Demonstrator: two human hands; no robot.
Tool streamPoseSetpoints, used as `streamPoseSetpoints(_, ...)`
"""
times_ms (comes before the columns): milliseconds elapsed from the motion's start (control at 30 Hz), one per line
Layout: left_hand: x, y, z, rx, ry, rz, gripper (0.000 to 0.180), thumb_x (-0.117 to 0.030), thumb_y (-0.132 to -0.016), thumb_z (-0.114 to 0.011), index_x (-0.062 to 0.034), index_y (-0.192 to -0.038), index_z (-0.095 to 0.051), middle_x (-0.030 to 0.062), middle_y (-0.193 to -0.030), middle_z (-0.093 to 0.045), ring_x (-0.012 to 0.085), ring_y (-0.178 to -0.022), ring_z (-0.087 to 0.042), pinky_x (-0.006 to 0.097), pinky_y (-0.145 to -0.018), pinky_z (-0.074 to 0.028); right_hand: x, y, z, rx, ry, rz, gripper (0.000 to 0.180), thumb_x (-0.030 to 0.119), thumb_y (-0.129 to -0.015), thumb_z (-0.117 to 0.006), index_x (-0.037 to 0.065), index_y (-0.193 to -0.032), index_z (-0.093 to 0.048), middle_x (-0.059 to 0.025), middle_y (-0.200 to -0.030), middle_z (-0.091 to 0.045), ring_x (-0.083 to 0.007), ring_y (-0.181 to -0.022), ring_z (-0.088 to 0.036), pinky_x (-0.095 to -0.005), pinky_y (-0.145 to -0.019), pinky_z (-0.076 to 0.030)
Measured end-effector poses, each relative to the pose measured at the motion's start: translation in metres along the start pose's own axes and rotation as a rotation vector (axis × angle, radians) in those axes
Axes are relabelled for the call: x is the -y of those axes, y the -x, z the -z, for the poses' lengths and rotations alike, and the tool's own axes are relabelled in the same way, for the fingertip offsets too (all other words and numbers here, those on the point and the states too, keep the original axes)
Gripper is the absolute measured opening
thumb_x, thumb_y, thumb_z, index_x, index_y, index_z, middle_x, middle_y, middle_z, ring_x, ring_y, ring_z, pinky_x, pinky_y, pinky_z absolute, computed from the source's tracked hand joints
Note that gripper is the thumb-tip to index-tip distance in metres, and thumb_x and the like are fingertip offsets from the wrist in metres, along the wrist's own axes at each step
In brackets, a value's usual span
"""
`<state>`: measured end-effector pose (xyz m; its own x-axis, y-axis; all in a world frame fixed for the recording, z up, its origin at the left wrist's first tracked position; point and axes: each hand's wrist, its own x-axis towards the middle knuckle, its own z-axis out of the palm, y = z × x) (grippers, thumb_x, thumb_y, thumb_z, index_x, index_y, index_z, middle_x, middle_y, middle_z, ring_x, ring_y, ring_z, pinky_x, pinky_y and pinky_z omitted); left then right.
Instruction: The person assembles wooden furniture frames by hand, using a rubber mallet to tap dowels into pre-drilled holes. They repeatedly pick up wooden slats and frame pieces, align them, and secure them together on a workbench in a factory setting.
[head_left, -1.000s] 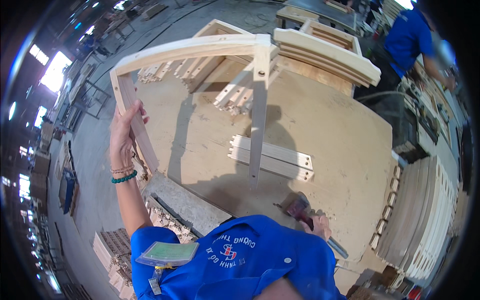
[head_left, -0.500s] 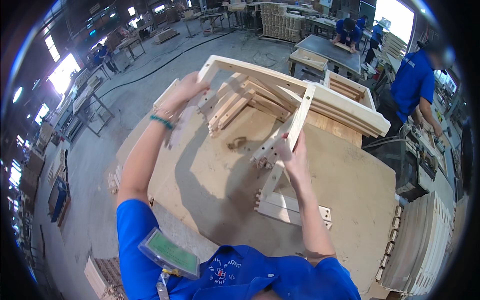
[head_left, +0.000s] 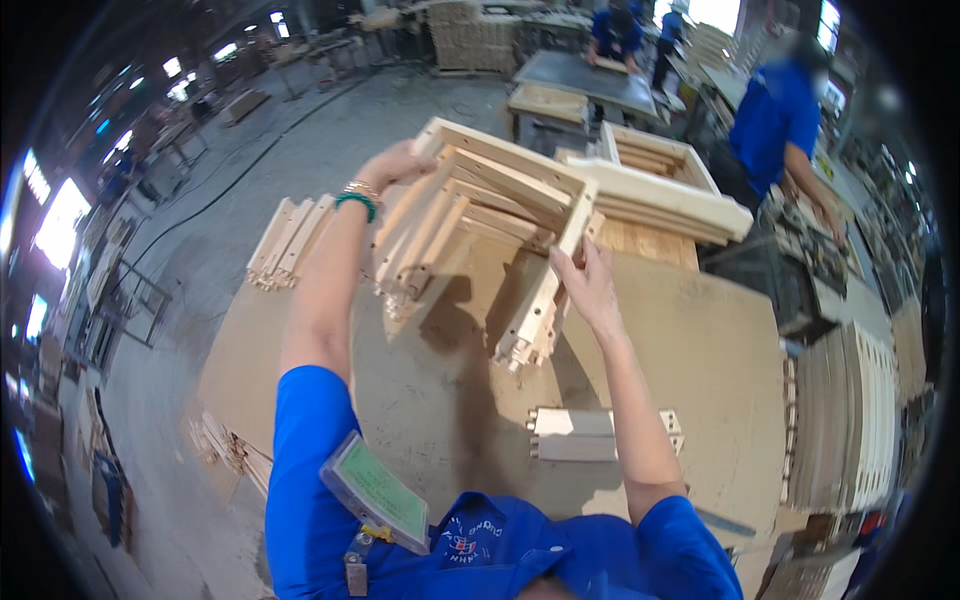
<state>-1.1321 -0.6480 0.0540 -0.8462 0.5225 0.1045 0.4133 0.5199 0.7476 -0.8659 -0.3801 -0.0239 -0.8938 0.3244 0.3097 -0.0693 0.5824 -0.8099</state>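
In the head view, a person in a blue shirt is holding a pale wooden frame (head_left: pixel 480 215) up above a big worktable (head_left: pixel 700 340), and everything else can be placed from that frame. The left hand (head_left: pixel 395 165) is gripping the frame's far left corner, with the fingers wrapped over the top rail and a green band sitting on the wrist just below. The right hand (head_left: pixel 590 290) is closed around the frame's right side rail, near its lower part, with the thumb lying against the wood. The two hands are well apart, one at each end of the frame, and the frame is tilting between them, its slats slanting down toward the left. It is not touching the table; its shadow is falling on the board beneath it. Below the frame, nearer the person, a short stack of white wooden pieces (head_left: pixel 600 435) is lying flat on the table. To the left of the frame, a bundle of wooden slats (head_left: pixel 290 240) is resting at the table's edge. Beyond the frame's right end, more pale frames (head_left: pixel 670 190) are stacked. Farther right of those, another person in blue (head_left: pixel 775 120) is standing at a machine.
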Motion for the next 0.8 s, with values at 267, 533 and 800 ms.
streamPoseSetpoints(267, -0.050, 0.071, -0.003, -0.675, -0.462, -0.370, 0.055, -0.032, -0.088, -0.062, 0.0013, -0.130, -0.051, 0.0208, -0.131, -0.054, 0.0328, -0.124, -0.050, 0.039, -0.103, -0.039, -0.055, 0.117, 0.097, 0.660, 0.560, 0.035, 0.122, 0.050, -0.059, -0.085, 0.009, -0.151, -0.015, -0.0246, -0.151, -0.019, -0.0393, -0.141, -0.018, -0.0459, -0.114, -0.022)
streamPoseSetpoints(533, -0.146, 0.274, -0.253, 0.235, -0.245, -0.758, 0.067, -0.027, -0.067, -0.081, -0.0087, -0.125, -0.055, 0.0131, -0.124, -0.056, 0.0318, -0.119, -0.050, 0.044, -0.102, -0.040, -0.132, 0.211, 0.102, 0.679, 0.570, 0.351, 0.112, 0.027, -0.049, -0.086, 0.003, -0.143, -0.031, -0.0251, -0.135, -0.041, -0.0413, -0.128, -0.038, -0.0520, -0.111, -0.027)
streamPoseSetpoints(800, -0.028, 0.328, -0.303, 0.492, -0.405, -0.260, 0.092, -0.025, -0.067, -0.080, -0.0005, -0.142, -0.033, 0.0214, -0.138, -0.043, 0.0373, -0.130, -0.039, 0.050, -0.108, -0.027, -0.083, 0.223, 0.036, 0.429, 0.445, 0.424, 0.069, 0.031, -0.075, -0.074, 0.000, -0.129, -0.046, -0.0223, -0.137, -0.043, -0.0380, -0.130, -0.040, -0.0473, -0.108, -0.036)
